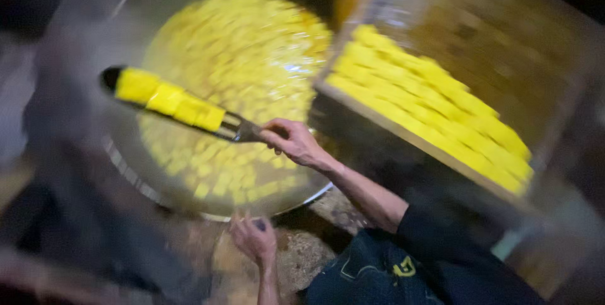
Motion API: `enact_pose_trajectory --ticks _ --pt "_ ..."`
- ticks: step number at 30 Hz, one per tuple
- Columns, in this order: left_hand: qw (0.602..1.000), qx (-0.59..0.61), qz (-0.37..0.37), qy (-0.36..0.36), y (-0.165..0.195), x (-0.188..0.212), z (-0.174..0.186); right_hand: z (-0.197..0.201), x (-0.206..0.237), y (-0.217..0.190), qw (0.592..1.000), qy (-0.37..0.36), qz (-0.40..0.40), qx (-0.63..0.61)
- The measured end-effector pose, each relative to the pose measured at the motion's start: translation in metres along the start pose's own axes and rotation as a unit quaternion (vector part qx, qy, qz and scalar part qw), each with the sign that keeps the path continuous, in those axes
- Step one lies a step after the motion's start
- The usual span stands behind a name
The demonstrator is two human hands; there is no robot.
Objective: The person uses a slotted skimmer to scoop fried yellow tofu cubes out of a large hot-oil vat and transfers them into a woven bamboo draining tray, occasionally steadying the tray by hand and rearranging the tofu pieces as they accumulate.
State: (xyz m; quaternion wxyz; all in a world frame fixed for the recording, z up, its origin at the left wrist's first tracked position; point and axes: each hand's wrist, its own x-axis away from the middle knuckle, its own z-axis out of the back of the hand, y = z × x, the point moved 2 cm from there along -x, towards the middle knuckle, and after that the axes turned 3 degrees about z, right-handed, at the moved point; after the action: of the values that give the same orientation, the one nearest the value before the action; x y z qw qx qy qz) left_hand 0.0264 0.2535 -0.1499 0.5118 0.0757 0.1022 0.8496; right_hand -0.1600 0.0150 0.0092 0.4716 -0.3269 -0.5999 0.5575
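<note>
While the right hand (296,143) clenched the flat turner (170,102), its yellow cubes (165,98) beyond the grip above the oil-filled wok (82,40), a tilt could have splashed oil toward the closed left hand (254,237).

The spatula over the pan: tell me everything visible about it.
The spatula is a long flat metal blade, dark at its far tip, with a row of yellow pieces lying along it. It is held roughly level, slanting from upper left to lower right above the wide pan of oil and yellow pieces. The right hand grips its handle end. Motion blur hides finer detail.
</note>
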Motion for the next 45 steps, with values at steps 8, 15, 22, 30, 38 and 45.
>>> enact_pose_trajectory --ticks 8,15,22,30,38,45 --pt "0.991 0.088 -0.036 0.090 -0.002 0.031 0.013 0.241 0.229 -0.039 0.961 0.194 0.041 0.194" --pt "0.960 0.210 0.019 0.184 0.003 0.035 0.052 0.395 0.434 -0.032 0.849 0.314 -0.165 0.392" --pt "0.926 0.290 -0.104 0.220 0.093 -0.006 0.088 0.451 0.500 -0.012 0.845 0.369 -0.156 0.354" --pt "0.893 0.303 -0.258 0.211 0.250 0.012 0.133 0.474 0.489 -0.023 0.727 0.261 -0.160 0.615" --pt "0.819 0.411 -0.398 0.046 0.413 0.045 0.128 0.483 0.477 -0.049 0.618 0.229 -0.025 0.751" --pt "0.805 0.372 -0.459 -0.050 0.508 0.044 0.081 0.496 0.488 -0.036 0.644 0.238 -0.011 0.727"
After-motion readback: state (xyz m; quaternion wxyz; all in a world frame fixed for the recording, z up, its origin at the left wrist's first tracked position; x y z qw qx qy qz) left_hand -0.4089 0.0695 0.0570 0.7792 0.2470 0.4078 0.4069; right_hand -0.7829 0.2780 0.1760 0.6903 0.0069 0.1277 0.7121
